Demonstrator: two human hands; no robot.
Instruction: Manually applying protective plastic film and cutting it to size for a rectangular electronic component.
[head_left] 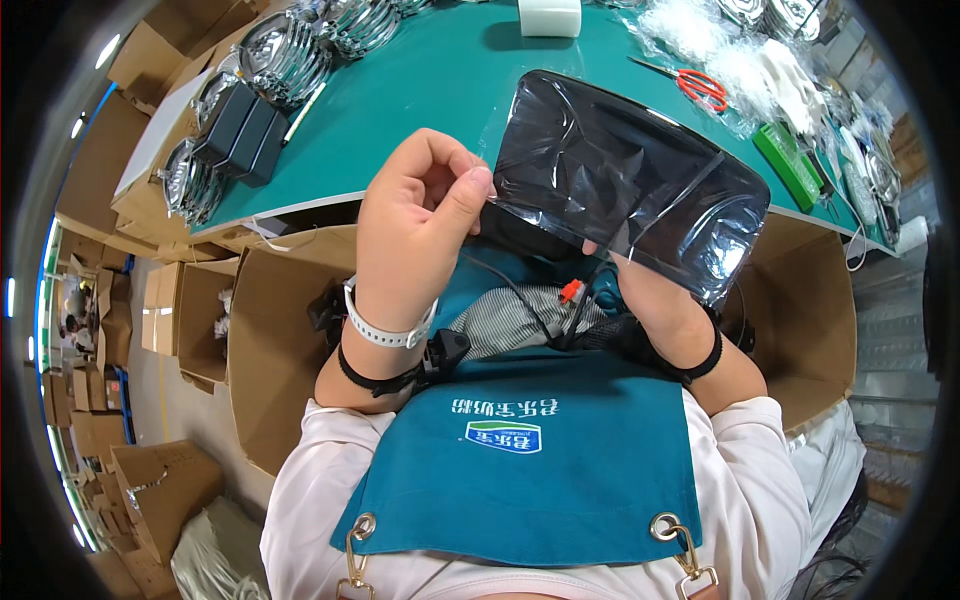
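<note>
A dark, glossy flat panel [630,180] with rounded corners is held up over the table's front edge, wrapped in clear plastic film [715,255] that creases and shines. At the panel's left edge, my left hand [425,195] is closed, thumb and forefinger pinching the film. My right hand [640,280] supports the panel from below near its lower edge; most of its fingers are hidden behind it, with one fingertip showing.
A green-topped table [400,120] spans the front. On it are a roll of clear film [550,17], red-handled scissors [703,90], a green box [787,165], stacked chrome parts [280,60] and dark grey boxes [240,135]. Cardboard boxes [290,350] flank me below.
</note>
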